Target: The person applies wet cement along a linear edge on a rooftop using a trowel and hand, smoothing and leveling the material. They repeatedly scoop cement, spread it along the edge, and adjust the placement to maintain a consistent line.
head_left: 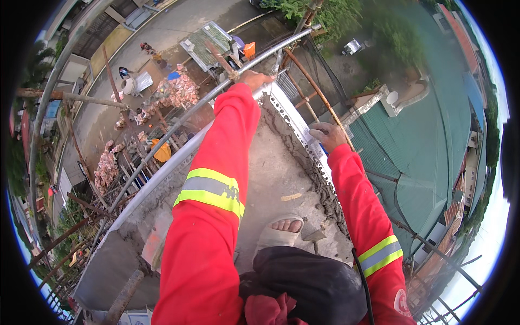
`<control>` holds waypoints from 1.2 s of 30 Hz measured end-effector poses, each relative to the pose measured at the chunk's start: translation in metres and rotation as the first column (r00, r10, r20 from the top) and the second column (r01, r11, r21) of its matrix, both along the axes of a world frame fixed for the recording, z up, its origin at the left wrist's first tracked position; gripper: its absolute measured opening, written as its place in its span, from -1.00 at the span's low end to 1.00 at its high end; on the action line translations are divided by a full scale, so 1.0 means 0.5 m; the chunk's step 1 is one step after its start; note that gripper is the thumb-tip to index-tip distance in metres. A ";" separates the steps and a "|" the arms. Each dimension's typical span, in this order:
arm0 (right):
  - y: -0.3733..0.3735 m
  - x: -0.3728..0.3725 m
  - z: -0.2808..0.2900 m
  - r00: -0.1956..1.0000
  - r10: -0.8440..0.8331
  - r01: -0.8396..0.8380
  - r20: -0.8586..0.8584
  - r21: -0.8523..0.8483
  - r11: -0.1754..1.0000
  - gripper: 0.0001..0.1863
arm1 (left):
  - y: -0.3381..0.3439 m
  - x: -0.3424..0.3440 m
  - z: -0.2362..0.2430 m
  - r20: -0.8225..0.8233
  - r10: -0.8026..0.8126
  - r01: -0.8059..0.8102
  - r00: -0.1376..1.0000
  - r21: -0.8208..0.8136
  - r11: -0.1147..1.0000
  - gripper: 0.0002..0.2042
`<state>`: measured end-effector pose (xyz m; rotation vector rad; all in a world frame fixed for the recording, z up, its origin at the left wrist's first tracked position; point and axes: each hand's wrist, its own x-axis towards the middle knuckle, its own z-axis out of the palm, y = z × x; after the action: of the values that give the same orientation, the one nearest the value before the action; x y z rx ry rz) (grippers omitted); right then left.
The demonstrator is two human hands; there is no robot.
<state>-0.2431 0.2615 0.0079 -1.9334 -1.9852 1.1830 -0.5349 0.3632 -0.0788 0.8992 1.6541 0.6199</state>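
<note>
A long white perforated corner bead (292, 112) lies along the right edge of a concrete ledge (279, 168), with rough wet mortar (314, 181) beside its holes. My left hand (253, 80) is at the far corner, close to the bead's end and a metal scaffold pipe. Its fingers are curled, and what they grip is partly hidden. Farther down the same edge, my right hand (328, 135) has bent fingers closed on the bead's outer side. Another white edge strip (184, 150) runs along the ledge's left side.
My sandaled foot (281, 228) stands on the ledge, high above the street. Scaffold pipes (162, 127) cross at left and ahead. A trowel-like blade (314, 235) lies near my foot. Sacks (179, 89) and people are below; a green roof (417, 146) spreads at right.
</note>
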 end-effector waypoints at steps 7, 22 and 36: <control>0.031 -0.048 -0.026 1.000 0.027 -0.027 -0.002 -0.042 0.999 -0.62 | -0.009 0.000 0.005 0.108 0.008 -0.011 0.994 0.027 1.000 -0.71; 0.031 -0.057 -0.026 1.000 -0.022 0.023 0.012 -0.053 0.998 -0.64 | -0.005 -0.003 0.035 -0.001 -0.033 0.033 0.999 -0.088 0.996 -0.47; 0.026 -0.060 -0.028 0.999 -0.048 0.048 -0.007 -0.048 0.998 -0.62 | 0.001 -0.008 0.002 0.046 -0.039 0.039 0.998 -0.009 0.999 -0.49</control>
<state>-0.2730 0.2747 -0.0062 -1.9836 -1.9121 1.2357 -0.5388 0.3638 -0.0778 0.9011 1.5939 0.6008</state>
